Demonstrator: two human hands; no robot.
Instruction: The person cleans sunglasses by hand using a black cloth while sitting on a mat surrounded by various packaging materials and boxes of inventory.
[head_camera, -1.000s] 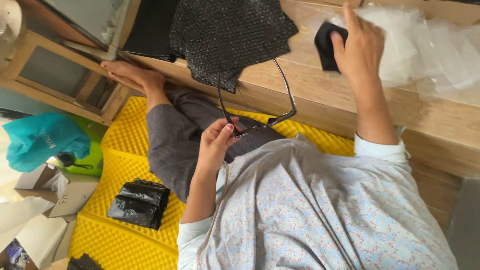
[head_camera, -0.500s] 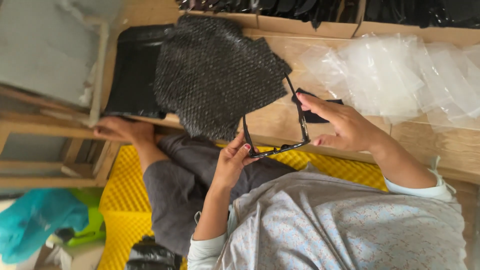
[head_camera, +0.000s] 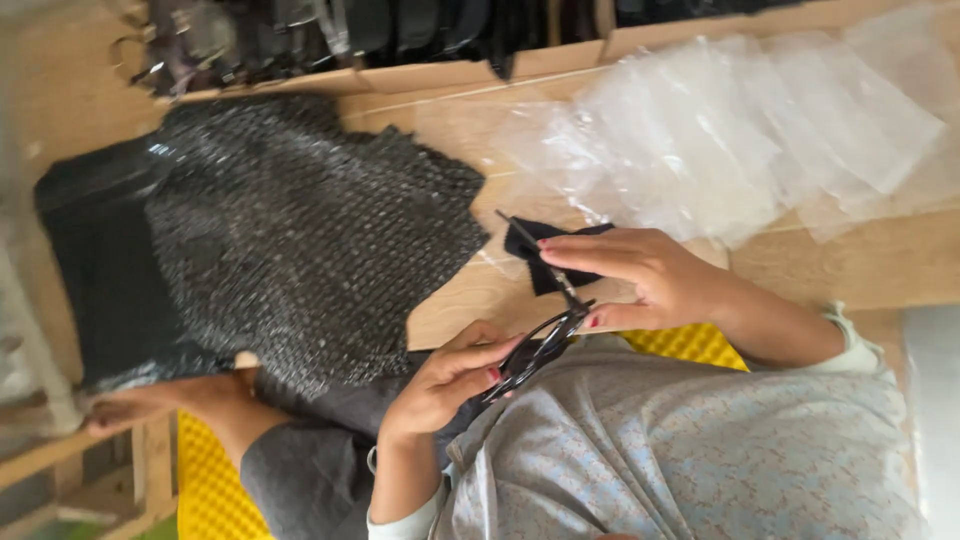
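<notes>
Gripping a pair of dark glasses (head_camera: 540, 345) from both ends, the two hands are held low over the lap, just off the edge of the bench (head_camera: 860, 265). The left hand (head_camera: 445, 380) is closed around the lens end, fingers wrapped over the frame. The right hand (head_camera: 650, 280) pinches the other end between thumb and fingers, and a small black cloth (head_camera: 540, 250) is trapped under those same fingers, touching one raised temple arm. The glasses appear only partly folded, judging by that upright arm. No clear bag has been taken up: the pile of clear bags (head_camera: 740, 140) lies flat on the bench beyond the right hand. More dark items sit in a box (head_camera: 420, 75) at the far edge, and black mesh fabric (head_camera: 300, 230) is spread beside the cloth. Wiping seems under way; bagging seems left.
</notes>
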